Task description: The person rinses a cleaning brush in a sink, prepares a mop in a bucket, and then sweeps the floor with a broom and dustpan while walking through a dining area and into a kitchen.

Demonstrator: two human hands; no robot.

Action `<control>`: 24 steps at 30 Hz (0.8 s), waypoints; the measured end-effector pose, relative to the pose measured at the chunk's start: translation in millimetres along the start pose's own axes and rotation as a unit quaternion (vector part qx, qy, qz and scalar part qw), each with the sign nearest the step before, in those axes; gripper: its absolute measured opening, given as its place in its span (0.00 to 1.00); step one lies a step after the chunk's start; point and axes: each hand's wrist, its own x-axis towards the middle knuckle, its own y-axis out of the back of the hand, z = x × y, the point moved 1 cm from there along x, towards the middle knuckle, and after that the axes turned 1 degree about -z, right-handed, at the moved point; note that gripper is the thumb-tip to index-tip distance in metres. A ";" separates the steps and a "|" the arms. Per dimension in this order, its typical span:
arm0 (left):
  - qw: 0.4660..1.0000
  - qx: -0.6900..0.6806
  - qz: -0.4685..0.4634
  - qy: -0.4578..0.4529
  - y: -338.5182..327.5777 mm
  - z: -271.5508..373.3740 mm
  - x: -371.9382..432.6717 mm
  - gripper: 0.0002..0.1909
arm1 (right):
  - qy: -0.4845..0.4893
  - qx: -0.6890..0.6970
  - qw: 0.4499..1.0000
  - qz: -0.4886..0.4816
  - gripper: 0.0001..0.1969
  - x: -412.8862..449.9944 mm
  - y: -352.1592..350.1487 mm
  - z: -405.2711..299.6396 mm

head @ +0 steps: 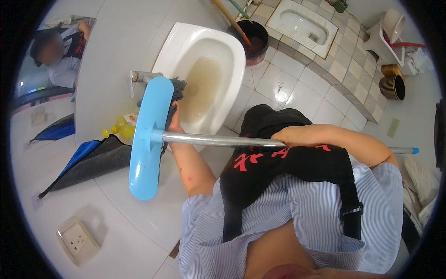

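Note:
A mop with a light blue plastic head point(150, 139) and a metal pole point(223, 140) lies across the view. The pole runs beneath my right forearm, and its blue-tipped end shows at the right. My right hand point(287, 136) is curled around the pole at my chest, its fingers mostly hidden. My left hand point(175, 120), partly covered by the mop head, grips the dark grey fibre pad point(178, 89) on the head's far side. This pad hangs at the edge of a white washbasin point(233, 75) holding cloudy brownish water, just below a metal tap point(144, 76).
A yellow liquid bottle point(126, 127) and a blue-grey cloth point(94, 162) are left of the mop head. Beyond the basin stands a black bucket point(258, 43) with long handles in it. A squat toilet point(303, 26) sits on a raised tiled step point(343, 78). A mirror is at the left.

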 end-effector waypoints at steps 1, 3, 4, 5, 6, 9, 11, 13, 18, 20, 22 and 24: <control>1.000 0.001 -0.003 -0.004 0.0 1.9 1.1 0.24 | -0.002 0.002 1.000 -0.002 0.07 4.6 0.7 3.8; 1.000 0.004 -0.004 -0.004 0.8 7.3 6.5 0.24 | 0.022 0.027 0.999 -0.007 0.06 13.2 1.5 16.4; 1.000 0.005 -0.004 -0.005 0.4 11.3 7.7 0.24 | 0.021 -0.009 1.000 0.009 0.06 1.7 7.4 -6.0; 1.000 0.006 -0.003 -0.003 1.0 13.4 8.8 0.24 | 0.064 -0.059 0.996 0.035 0.05 12.0 3.8 9.9; 1.000 0.009 0.001 -0.005 0.8 17.7 8.3 0.25 | 0.052 -0.088 0.993 0.055 0.04 9.2 3.5 3.5; 1.000 0.016 0.008 0.008 1.0 21.9 13.9 0.25 | 0.027 -0.119 0.988 0.095 0.04 4.5 4.2 -6.9; 0.999 0.023 0.025 0.023 2.1 21.3 13.9 0.25 | 0.019 -0.123 0.986 0.110 0.04 3.1 7.1 -10.5; 0.997 0.029 0.040 0.051 1.3 17.5 12.2 0.25 | 0.020 -0.074 0.996 0.051 0.08 0.7 6.3 -15.1; 0.985 0.029 0.105 0.130 1.1 -18.8 20.6 0.25 | 0.032 0.011 0.999 0.025 0.08 2.8 4.6 3.4; 0.989 -0.024 0.077 0.128 13.6 -32.0 38.5 0.25 | 0.042 0.048 0.998 0.021 0.05 3.8 1.9 8.9; 0.932 -0.279 -0.044 0.226 3.7 -41.5 36.7 0.24 | 0.089 0.136 0.987 0.017 0.06 -1.7 0.4 5.8; 0.911 -0.344 -0.161 0.161 36.2 -17.5 77.2 0.22 | 0.034 0.165 0.986 -0.017 0.06 -4.1 5.2 -2.7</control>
